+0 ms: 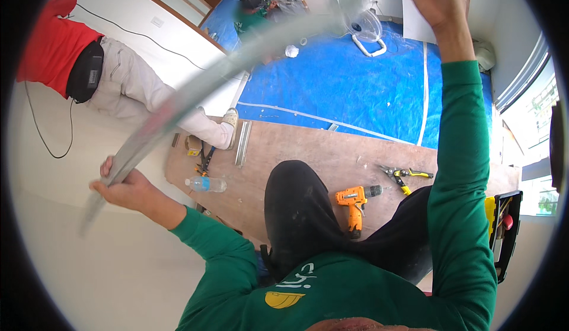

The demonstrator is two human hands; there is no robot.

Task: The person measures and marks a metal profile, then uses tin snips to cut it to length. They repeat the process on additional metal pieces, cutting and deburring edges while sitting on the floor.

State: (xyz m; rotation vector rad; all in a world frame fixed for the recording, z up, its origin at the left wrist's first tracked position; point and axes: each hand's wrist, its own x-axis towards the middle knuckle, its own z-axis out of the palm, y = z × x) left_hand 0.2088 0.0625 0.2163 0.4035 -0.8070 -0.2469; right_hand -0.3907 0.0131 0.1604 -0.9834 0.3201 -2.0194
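Note:
A long, bent-looking silvery metal channel (237, 64) slants across the upper view, raised in front of me and blurred by motion. My left hand (127, 189) is closed around its lower end, with a short piece sticking out past the fist. At the top edge my right hand (435, 2) is at the channel's other end, its fingertips against the metal and partly cut off by the picture's rim. Below, on the brown board, lie an orange cordless drill (352, 203) and yellow-and-black snips (406, 176).
A water bottle (206, 184), another cutting tool (204, 159) and a short metal channel (243, 143) lie on the board (314, 144). A person in red (59, 52) stands left; another in green crouches beyond. Blue sheeting (344, 88) bears a fan (364, 29). A tool box (507, 230) is at right.

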